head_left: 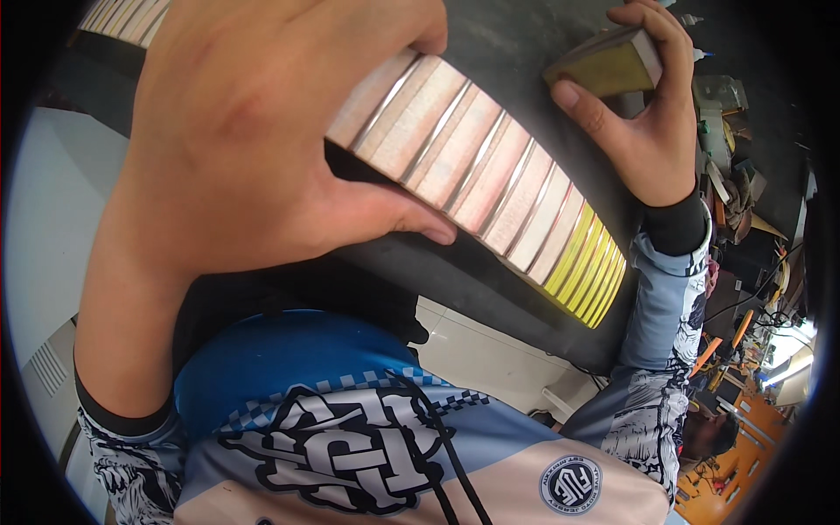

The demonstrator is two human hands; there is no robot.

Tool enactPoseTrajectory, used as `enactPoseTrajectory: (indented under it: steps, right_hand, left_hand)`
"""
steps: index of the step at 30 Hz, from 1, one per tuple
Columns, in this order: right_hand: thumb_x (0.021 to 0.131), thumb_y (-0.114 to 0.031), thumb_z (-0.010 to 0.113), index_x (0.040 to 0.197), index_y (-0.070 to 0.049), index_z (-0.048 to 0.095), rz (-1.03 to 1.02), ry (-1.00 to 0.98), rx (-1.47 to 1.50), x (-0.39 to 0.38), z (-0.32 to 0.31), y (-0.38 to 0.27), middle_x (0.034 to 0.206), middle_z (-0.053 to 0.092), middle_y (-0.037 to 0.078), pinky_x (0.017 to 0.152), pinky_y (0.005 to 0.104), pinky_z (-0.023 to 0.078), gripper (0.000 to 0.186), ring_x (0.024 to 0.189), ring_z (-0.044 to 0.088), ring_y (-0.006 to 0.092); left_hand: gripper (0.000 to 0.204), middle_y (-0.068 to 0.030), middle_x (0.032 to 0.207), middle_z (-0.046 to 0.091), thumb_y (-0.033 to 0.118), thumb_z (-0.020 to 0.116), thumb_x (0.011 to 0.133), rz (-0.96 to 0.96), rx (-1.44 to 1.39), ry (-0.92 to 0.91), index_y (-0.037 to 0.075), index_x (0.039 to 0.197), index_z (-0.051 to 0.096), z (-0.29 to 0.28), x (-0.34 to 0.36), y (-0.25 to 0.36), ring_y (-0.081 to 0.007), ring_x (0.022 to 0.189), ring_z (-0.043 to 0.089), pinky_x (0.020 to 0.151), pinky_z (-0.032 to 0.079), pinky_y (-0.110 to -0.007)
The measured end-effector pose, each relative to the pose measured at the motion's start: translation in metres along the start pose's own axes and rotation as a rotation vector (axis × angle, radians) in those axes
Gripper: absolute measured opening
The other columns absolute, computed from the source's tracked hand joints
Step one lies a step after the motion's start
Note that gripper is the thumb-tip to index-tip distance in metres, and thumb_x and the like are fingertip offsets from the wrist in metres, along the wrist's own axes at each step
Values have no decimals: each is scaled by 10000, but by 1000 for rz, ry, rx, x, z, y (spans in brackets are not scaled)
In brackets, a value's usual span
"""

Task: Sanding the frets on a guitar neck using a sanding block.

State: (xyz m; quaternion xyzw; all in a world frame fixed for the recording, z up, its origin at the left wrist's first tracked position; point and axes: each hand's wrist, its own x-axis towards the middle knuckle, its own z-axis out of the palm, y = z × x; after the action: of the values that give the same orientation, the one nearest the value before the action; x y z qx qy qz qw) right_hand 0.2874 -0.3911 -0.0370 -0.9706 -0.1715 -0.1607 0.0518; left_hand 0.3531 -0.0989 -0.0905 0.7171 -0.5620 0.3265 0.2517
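A long row of pinkish-white slabs [455, 140] stands packed side by side, with shiny strips between them. Thin yellow-green pieces [586, 267] make up its right end. My left hand [236, 140] grips the row's left part, its thumb along the near side and its fingers over the far side, mostly hidden. Beyond the row, at the upper right, my right hand [656, 131] holds a small rectangular block [612, 72] between thumb and fingers. That block has an olive-yellow face and a greyish end, and is held apart from the row.
A dark worktop [516, 44] lies beneath the row. Another pale row of slabs [127, 19] sits at the upper left. Clutter of tools and small parts [735, 175] crowds the right side. An orange tool board [744, 455] and a person [704, 437] show at the lower right.
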Motion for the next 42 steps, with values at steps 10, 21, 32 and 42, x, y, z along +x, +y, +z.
enactPoseTrajectory:
  steps: [10, 21, 32, 42]
  right_hand:
    - [830, -555, 826, 1333, -19, 452, -8, -55, 758, 3, -11, -37, 1350, 418, 143, 990, 377, 429, 824, 1180, 521, 233]
    - [851, -217, 816, 1342, -29, 497, -407, 140, 490, 7, -12, -46, 1318, 540, 224, 988, 434, 534, 615, 1130, 628, 286]
    - [768, -277, 847, 1221, -76, 626, -443, 223, 661, -11, 19, -57, 1465, 479, 250, 980, 475, 541, 543, 1197, 624, 367]
    - [842, -279, 772, 1303, -17, 498, 63, 315, -16, 2, 6, 14, 1249, 480, 161, 994, 382, 422, 596, 1126, 516, 304]
  left_hand:
    - [657, -105, 1024, 693, 582, 884, 648, -24, -1, -48, 68, 999, 675, -7, -2, 2, -331, 1072, 658, 978, 439, -505]
    - [698, -97, 1043, 697, 591, 889, 609, -71, -1, -105, 75, 1025, 671, -14, -6, -1, -336, 1113, 654, 1009, 431, -504]
    - [742, -89, 1062, 701, 600, 894, 569, -109, 27, -151, 82, 1051, 667, -23, -4, 3, -341, 1155, 650, 1039, 423, -503]
    - [775, -89, 1074, 706, 578, 916, 528, -94, 18, -220, 85, 1070, 665, -25, 16, 10, -343, 1190, 648, 1075, 415, -510]
